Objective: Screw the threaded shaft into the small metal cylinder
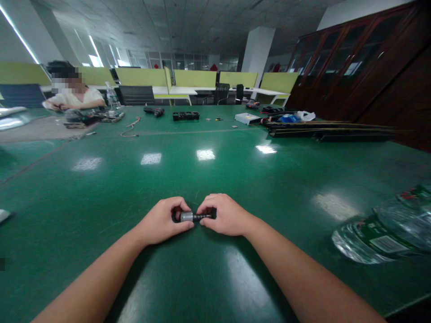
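A small cylindrical metal part [186, 216] with a thinner dark threaded shaft [201, 217] lies sideways low over the green table [175, 175], in front of me. My left hand [165, 221] curls around the thick silver end, thumb below and fingers above. The thumb and fingers of my right hand [224, 215] close on the thin shaft from the right. Between the two hands is a narrow gap where the shaft shows. Whether the part touches the table is not clear.
A large clear plastic bottle [387, 237] lies at the right. Toward the far edge are a power drill [154, 111], a black part [186, 116], a grey box [248, 118] and long dark strips [330, 130]. Another person [76, 96] sits at the far left.
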`<state>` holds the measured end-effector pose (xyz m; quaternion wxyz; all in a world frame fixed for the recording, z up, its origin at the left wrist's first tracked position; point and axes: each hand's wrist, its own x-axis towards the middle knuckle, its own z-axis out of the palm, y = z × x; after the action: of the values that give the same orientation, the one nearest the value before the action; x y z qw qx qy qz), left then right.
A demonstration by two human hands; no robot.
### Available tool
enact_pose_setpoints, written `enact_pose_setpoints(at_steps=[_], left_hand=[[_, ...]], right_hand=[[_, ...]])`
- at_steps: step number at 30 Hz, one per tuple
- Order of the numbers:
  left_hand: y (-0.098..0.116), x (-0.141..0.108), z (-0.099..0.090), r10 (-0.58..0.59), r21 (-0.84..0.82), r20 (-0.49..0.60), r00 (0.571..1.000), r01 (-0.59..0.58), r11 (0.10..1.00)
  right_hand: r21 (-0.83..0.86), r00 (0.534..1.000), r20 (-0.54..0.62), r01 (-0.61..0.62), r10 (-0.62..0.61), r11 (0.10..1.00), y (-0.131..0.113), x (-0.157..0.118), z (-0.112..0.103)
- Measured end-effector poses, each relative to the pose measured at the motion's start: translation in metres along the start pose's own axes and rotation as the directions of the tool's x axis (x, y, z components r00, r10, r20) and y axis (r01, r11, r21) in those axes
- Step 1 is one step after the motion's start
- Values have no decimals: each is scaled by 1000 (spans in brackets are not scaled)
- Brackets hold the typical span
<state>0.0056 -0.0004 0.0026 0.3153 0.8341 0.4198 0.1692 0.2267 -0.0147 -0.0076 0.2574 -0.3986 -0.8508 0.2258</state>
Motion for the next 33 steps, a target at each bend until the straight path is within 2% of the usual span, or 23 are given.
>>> enact_pose_setpoints(at_steps=[33], left_hand=[[0, -1, 1, -2, -5, -14, 1000, 2, 1000]], right_hand=[[11, 999, 3, -38, 38, 999, 0, 0, 1]])
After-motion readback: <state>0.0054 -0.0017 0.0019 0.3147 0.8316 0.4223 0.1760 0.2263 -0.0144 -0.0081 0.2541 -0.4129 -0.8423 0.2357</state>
